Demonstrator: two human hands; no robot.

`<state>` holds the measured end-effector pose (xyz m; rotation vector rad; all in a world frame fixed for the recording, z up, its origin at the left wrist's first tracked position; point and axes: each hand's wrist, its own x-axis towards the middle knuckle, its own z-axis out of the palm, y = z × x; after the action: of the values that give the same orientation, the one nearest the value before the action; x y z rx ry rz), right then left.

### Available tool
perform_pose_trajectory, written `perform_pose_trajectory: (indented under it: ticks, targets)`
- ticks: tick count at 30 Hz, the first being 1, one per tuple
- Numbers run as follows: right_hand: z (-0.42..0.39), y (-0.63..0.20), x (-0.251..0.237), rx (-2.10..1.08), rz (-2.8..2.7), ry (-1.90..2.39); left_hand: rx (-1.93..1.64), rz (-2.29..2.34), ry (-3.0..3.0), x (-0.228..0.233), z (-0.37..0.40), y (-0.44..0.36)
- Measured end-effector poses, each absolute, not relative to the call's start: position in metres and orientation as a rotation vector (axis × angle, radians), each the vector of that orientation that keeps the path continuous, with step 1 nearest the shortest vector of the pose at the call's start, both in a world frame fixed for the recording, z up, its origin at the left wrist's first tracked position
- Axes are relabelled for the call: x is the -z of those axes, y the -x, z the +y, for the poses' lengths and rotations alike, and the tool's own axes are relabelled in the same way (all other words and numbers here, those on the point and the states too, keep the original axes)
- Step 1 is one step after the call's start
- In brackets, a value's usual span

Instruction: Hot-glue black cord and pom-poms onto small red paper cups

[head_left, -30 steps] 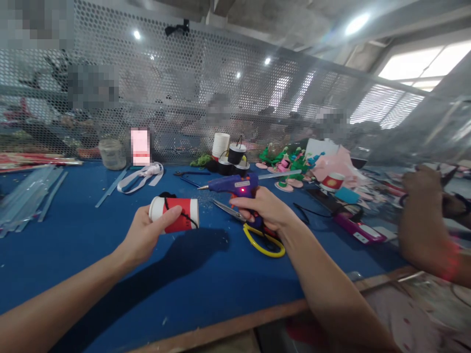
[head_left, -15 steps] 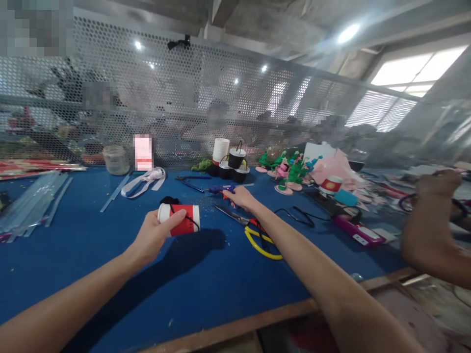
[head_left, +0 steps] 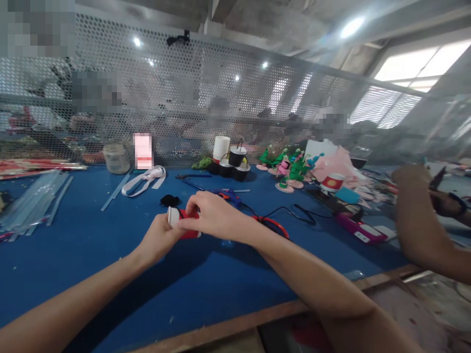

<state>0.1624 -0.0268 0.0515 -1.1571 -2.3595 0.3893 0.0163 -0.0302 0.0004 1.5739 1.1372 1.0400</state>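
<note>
Red-and-white paper cup (head_left: pixel 184 224) gripped in both hands.
Held above blue worktop (head_left: pixel 91 255), left hand (head_left: pixel 160 238) and right hand (head_left: pixel 213 215) fingers closed round it.

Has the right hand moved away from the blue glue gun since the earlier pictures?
Yes. The right hand came back toward the person and left, onto the red cup; the glue gun lies beyond it.

- Red-and-white cup (head_left: pixel 183 219): looks like paper, matt.
- Table top (head_left: pixel 110 255): blue covering, matt, smooth; bare wood edge (head_left: pixel 235 326) at the front.
- Partition screen (head_left: pixel 176 98): perforated metal sheet, dull grey sheen.
- Jar (head_left: pixel 116 158): translucent plastic.
- Strips (head_left: pixel 31 203): clear, glossy plastic.
- Black cups (head_left: pixel 235 157): matt.
</note>
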Motion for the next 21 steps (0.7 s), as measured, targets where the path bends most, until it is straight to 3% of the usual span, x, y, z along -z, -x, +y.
perform_pose_trajectory:
  ticks: [8,15,21]
  targets:
    - [-0.027,-0.155,-0.042,-0.458,-2.276,1.168,-1.052,1.196,-1.651,-0.006,-0.036,-0.019]
    - [-0.028,-0.181,-0.047,-0.847,-1.834,0.966,-0.961,0.971,-1.271,-0.015,-0.036,-0.019]
    - [-0.026,-0.192,-0.04,-0.963,-1.667,0.825,-0.895,0.958,-1.046,-0.015,-0.037,-0.022]
